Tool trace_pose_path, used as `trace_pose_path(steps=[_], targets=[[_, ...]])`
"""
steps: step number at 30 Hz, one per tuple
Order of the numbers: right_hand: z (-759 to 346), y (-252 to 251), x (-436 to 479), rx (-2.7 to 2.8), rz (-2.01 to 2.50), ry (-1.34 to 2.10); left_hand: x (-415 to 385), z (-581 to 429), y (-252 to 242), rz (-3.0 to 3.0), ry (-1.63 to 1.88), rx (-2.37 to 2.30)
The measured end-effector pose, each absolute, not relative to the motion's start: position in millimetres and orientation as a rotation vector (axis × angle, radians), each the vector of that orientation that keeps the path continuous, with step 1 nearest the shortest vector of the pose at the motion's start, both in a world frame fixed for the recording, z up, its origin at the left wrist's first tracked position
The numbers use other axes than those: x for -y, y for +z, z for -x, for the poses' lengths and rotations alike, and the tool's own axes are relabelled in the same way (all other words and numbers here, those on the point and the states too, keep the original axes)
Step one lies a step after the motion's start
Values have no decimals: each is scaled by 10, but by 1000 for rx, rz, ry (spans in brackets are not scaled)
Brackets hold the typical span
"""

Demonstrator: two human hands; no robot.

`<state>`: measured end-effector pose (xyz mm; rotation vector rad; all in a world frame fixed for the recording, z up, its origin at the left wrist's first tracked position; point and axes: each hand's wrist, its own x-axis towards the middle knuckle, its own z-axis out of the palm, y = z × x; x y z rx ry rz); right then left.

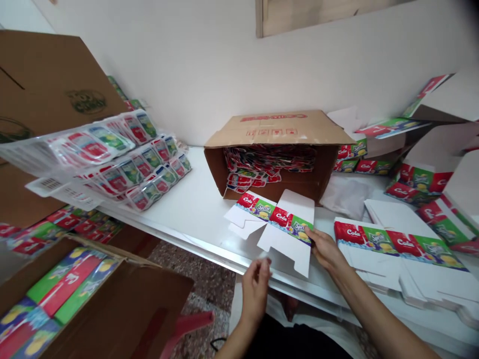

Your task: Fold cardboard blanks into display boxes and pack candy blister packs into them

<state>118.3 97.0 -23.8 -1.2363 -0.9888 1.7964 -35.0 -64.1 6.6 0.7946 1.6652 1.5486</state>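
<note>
My right hand grips the right end of an unfolded carton blank, printed with red Cola and green Sprite panels and with white flaps above and below. The blank is tilted over the white table, in front of a brown cardboard box lying on its side. Inside that box are many small red and green packets. My left hand hangs just off the table's front edge, below the blank and apart from it. Its fingers are curled with the tips together; whatever may be between them is too small to make out.
A stack of flat carton blanks lies at the right, with folded cartons behind. Rows of packets in clear plastic stand at the left. Below the table edge, an open cardboard box holds filled cartons. A clear bag lies mid-right.
</note>
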Motion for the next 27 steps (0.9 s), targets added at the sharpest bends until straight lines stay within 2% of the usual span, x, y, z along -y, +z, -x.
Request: trace_pose_path(steps=[3,5,8,11,14,17,20,22,27], targets=[[-1213,-241,-846,1227,1226,1874,380,395,233,-355,1762,-1298],[-1272,-206,-808,1509,1352,1806,225,426,300,-208,1876,-1210],[-1342,-7,-798,1948,1650,1304,132,408,359,-213,1883,-1294],[-1276,319,-770,2221,1511,731,152,334,452,-343,1788,-1409],[-1113,588,-741,2291,987,756,181,295,624,-562,1704,-1409],[-1014,722,-758,2246,785,954,181,327,792,-788,1605,-1364],[-1025,816,-794,2221,813,1048,159,409,871,-1000,1492,-1392],[-1072,894,-817,2223,888,948,142,495,906,-1246,1445,-1583],[-1313,981,-866,1922,1264,709,154,767,1167,-2298,1282,-2143]])
